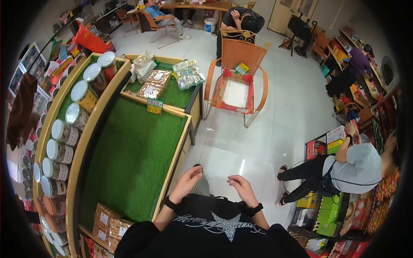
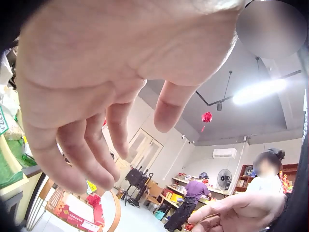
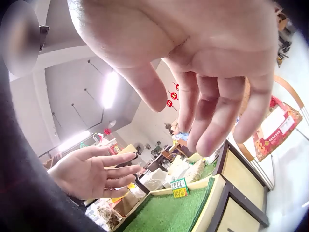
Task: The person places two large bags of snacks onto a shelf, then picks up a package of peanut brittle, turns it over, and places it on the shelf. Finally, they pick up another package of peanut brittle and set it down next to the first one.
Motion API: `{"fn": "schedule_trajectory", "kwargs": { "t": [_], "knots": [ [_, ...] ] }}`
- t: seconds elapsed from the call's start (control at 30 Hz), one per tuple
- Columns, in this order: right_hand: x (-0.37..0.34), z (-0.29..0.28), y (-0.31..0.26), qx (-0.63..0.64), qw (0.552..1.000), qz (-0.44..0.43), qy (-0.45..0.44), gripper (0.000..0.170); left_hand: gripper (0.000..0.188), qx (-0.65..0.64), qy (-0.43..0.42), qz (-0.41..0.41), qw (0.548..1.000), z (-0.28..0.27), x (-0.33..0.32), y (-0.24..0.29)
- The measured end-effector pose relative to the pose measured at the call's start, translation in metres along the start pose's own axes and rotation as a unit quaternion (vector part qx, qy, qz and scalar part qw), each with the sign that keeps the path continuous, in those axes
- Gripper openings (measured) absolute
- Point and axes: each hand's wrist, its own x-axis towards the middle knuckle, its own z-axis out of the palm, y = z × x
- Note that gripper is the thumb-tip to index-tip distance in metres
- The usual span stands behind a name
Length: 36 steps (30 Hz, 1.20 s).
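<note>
Both hands hang in the air in front of the black shirt, apart from each other and holding nothing. In the head view the left hand (image 1: 187, 182) is near the right edge of the green-lined display bin (image 1: 129, 142), its fingers loosely bent. The right hand (image 1: 243, 189) is over the pale floor, fingers relaxed. The left wrist view shows the left palm (image 2: 111, 63) large, with the other hand at the lower right. In the right wrist view the right hand (image 3: 207, 63) fills the top, fingers slightly curved, and the left hand shows lower left with spread fingers.
Lidded jars (image 1: 60, 129) line a shelf at the left. Bagged goods lie at the bin's near end (image 1: 107, 223) and in the tray behind. An orange chair (image 1: 241, 53) holds a red box (image 1: 235, 93). A person in grey (image 1: 359, 167) stands by the right shelves.
</note>
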Motion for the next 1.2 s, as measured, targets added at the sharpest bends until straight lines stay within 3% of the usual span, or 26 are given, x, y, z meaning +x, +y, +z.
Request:
{"fn": "schedule_trajectory", "kwargs": {
  "t": [0.3,0.47,0.57,0.8,0.93,1.2],
  "knots": [
    [0.128,-0.010,-0.066,-0.002,0.997,-0.066,0.044,0.019,0.034,0.002,0.028,0.080,0.996,-0.044,0.122,0.051],
    [0.167,0.003,-0.077,-0.016,0.997,-0.054,0.046,0.019,0.033,0.035,0.017,0.053,0.998,-0.062,0.155,0.051],
    [0.188,0.006,-0.060,0.037,0.997,-0.053,0.032,0.018,0.033,0.016,0.028,0.046,0.998,-0.067,0.164,0.056],
    [0.252,-0.023,-0.052,-0.104,0.994,-0.026,-0.034,0.017,0.033,-0.021,0.128,-0.008,0.992,-0.067,0.191,0.046],
    [0.316,-0.047,-0.086,-0.113,0.989,-0.035,-0.087,0.017,0.033,-0.039,0.181,-0.007,0.983,-0.061,0.221,0.063],
    [0.434,-0.064,-0.142,-0.113,0.970,-0.140,-0.164,0.018,0.035,-0.009,0.285,0.022,0.958,-0.029,0.297,0.089]
  ]
}}
